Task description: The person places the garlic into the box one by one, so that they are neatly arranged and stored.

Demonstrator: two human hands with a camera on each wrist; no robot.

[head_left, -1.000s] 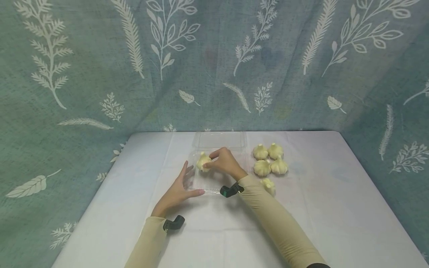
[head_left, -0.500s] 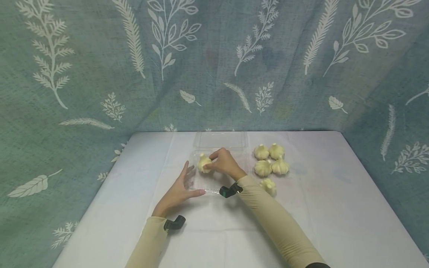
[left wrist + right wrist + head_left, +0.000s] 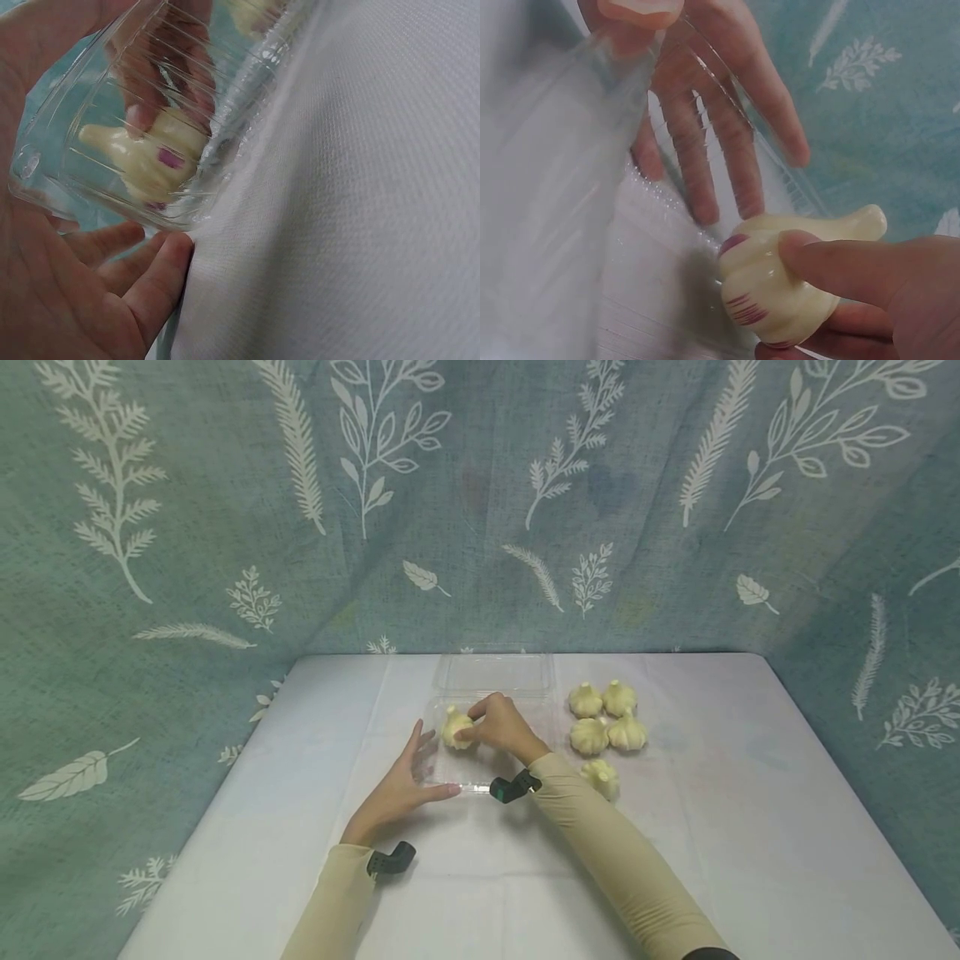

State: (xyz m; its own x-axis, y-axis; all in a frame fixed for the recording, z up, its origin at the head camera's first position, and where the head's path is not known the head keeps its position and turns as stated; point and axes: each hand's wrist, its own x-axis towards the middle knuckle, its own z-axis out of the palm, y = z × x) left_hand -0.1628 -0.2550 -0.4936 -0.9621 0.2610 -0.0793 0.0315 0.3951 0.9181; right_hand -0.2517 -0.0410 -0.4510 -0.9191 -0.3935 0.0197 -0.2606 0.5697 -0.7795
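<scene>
- Since the garlic bulb (image 3: 456,728) is already inside the clear tub (image 3: 468,770), over toward 10 o'clock, I'd call this the placing step, pretty close to letting go. It's stem up in the head view; can't tell whether its base bears fully on the tub floor.
- Next move, just my guess: seat it flat, spread thumb and fingers, back out without tipping it.
- Right hand (image 3: 504,728) reaches in from about 4 o'clock. Its grip is narrow, roughly bulb-wide, thumb on one side and fingers on the other, so yeah, it's pinching that bulb.
- Left hand (image 3: 401,789) sits around 8 o'clock of the tub with a wide grip, fingers fairly straight along the 9 o'clock wall, thumb at the near edge. No bulb in it; reads to me like steadying the tub.
- Lid (image 3: 493,674) lies open at 12 o'clock.
- Out toward 3 o'clock on the bench (image 3: 750,827) are five more bulbs (image 3: 588,737): four bunched, the fifth at their 6 o'clock, partly behind the right sleeve (image 3: 615,843). Probably plenty left to pack.
- Leaf-print cloth (image 3: 480,527) hangs at 12 o'clock past everything.
</scene>
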